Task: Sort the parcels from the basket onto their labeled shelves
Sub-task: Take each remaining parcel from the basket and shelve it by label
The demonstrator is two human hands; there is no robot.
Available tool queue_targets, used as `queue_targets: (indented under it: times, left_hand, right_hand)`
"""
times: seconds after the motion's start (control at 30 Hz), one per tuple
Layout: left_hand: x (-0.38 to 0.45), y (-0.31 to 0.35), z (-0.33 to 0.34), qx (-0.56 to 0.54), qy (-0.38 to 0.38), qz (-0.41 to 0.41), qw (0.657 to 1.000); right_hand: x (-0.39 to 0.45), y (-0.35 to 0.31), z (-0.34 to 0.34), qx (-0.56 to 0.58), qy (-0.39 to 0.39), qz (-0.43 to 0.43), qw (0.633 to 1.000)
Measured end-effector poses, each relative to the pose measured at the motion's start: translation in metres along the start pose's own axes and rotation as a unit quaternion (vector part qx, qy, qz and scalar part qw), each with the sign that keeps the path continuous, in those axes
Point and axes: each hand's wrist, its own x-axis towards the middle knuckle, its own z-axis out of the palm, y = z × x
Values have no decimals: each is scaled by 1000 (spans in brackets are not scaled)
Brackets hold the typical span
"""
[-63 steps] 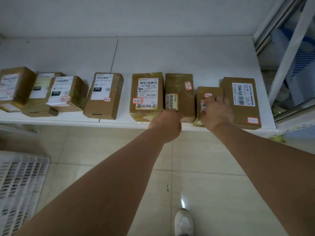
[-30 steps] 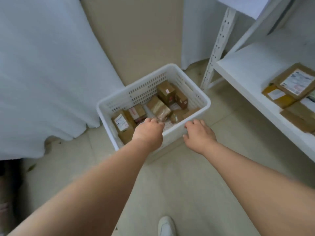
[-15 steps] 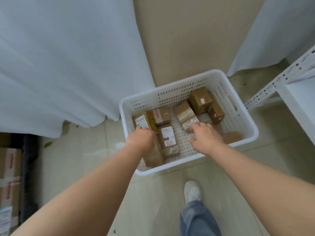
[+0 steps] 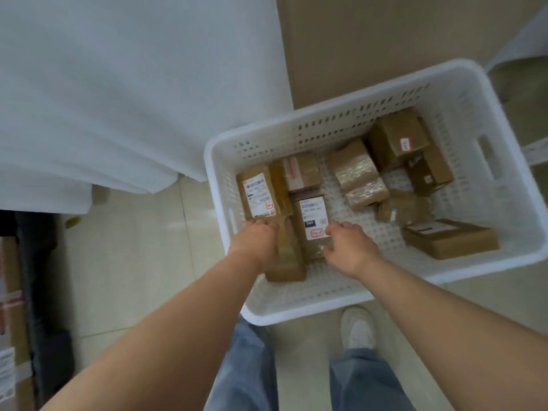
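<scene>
Both hands, left hand (image 4: pixel 257 239) and right hand (image 4: pixel 347 244), grip unclear, on upright label-up parcels (image 4: pixel 313 218) in basket (image 4: pixel 501 120).

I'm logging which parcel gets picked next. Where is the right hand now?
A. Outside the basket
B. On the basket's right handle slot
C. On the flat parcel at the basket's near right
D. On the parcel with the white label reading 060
D: the right hand touches the near end of the 060 parcel inside the white basket.

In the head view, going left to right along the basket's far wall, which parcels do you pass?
White-label parcel → red-striped parcel → taped parcel → parcel with small sticker, all in the basket.
</scene>
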Motion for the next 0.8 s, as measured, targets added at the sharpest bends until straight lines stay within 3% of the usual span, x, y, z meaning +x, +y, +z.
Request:
queue_targets:
  times: [0.43, 0.6, 0.8]
  left_hand:
    - [141, -25, 71, 53, -28, 44, 997]
    - [150, -28, 79, 57, -33, 60, 996]
    - [120, -28, 56, 86, -40, 107, 990]
  right_hand:
    - [122, 1, 101, 91, -9, 72, 993]
    - [126, 7, 120, 114, -32, 90, 989]
    - [102, 9, 104, 238, -47, 116, 963]
